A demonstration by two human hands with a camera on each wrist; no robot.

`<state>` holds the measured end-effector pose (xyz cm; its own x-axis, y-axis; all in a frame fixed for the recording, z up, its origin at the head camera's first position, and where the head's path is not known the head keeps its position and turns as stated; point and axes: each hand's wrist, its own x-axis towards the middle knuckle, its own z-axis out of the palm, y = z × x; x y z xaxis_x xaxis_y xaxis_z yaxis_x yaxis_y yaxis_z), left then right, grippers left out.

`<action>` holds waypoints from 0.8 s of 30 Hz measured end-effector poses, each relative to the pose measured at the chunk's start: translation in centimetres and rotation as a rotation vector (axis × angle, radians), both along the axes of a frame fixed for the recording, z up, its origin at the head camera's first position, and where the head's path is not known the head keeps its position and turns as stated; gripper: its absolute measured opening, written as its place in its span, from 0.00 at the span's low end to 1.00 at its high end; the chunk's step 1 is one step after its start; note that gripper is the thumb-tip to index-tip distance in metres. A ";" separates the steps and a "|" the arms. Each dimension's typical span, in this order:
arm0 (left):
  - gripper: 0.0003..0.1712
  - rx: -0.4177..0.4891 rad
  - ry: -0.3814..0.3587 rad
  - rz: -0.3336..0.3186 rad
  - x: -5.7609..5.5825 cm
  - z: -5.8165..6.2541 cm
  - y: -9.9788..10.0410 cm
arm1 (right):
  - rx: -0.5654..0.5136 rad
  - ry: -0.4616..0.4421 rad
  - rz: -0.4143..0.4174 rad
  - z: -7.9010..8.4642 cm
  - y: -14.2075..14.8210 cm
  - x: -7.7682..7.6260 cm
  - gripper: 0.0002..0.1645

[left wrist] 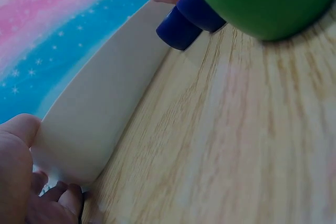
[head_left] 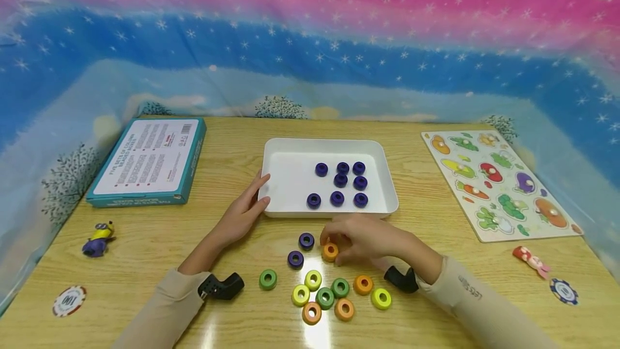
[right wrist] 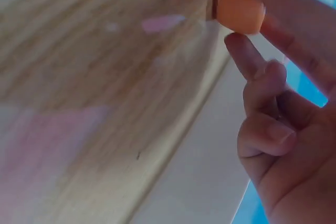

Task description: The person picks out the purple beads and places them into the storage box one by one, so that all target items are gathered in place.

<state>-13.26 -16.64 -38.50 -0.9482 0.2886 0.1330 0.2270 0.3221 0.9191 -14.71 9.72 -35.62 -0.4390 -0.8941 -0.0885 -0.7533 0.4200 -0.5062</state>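
Note:
My left hand [head_left: 240,213] grips the left end of a white tray [head_left: 288,146], thumb at the rim; in the left wrist view its fingers curl at the tray's [left wrist: 97,114] lower corner. Several purple ring beads [head_left: 337,198] lie in the tray, mostly in its right half. Just in front of the tray, my right hand [head_left: 368,237] pinches an orange ring bead [head_left: 336,256] between thumb and fingers. The right wrist view shows that orange bead [right wrist: 239,6] at the fingertips, close over the table, with the other fingers curled. Two purple beads [head_left: 296,266] lie left of this hand.
Several loose green beads [head_left: 268,286], yellow beads [head_left: 305,302] and orange beads [head_left: 351,315] lie nearer me. A teal box [head_left: 145,160] and toy figure [head_left: 97,246] stand left. A vegetable puzzle board [head_left: 465,198], red-and-pink toy [head_left: 532,260] and chip [head_left: 564,291] lie right.

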 end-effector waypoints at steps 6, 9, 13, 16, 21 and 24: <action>0.27 -0.005 0.004 0.006 0.0 0.0 -0.1 | -0.029 0.031 -0.032 -0.3 -1.1 -0.5 0.21; 0.27 -0.002 0.004 0.004 0.0 0.0 0.0 | -0.001 0.044 -0.037 -0.5 -2.0 -0.5 0.21; 0.27 0.007 0.000 0.002 0.0 0.0 0.0 | 0.020 0.045 -0.033 -0.8 -3.0 -0.3 0.20; 0.27 0.012 -0.001 0.000 0.0 0.0 0.1 | 0.015 0.054 -0.030 -0.9 -3.5 -0.2 0.17; 0.27 0.016 -0.002 -0.004 0.0 0.0 0.1 | 0.014 0.047 -0.039 -0.2 -3.5 -0.3 0.15; 0.27 0.023 -0.003 -0.006 0.0 0.0 0.0 | -0.025 0.037 -0.055 0.7 -3.3 -0.8 0.17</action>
<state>-13.30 -16.65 -38.54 -0.9470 0.2907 0.1368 0.2258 0.2996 0.9269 -15.47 6.43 -34.89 -0.4899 -0.8704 -0.0489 -0.7479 0.4485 -0.4894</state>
